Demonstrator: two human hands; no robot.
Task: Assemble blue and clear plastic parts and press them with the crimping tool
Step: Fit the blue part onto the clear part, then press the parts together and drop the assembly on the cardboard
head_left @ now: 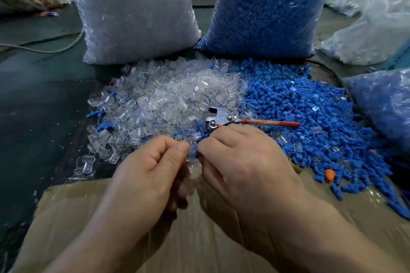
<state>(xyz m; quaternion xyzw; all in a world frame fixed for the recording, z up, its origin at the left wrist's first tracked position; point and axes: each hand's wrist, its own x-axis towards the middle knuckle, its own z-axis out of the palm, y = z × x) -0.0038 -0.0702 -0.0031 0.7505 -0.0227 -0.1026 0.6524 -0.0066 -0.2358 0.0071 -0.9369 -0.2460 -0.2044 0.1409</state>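
Blue part (193,153) pinched tight between curled fingertips of left hand (153,162) and right hand (239,162), over cardboard (199,239); clear mate too blurred to confirm. Joining step, apparently. Next: seating the pair, then reaching for the crimping tool (224,118) lying just beyond, untouched.

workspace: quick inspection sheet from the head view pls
surface: dark surface, cardboard sheet nearest the person.
job's things: clear parts pile touching blue parts pile; crimping tool lies on them, red handle pointing right.
clutter: one orange piece at the blue pile's near edge.
grippers: left hand and right hand both pinch a small blue part between them.
cables: grey cable far left; dark cable behind the blue pile.
surroundings: upright bag of clear parts and bag of blue parts behind the piles; more plastic bags right.
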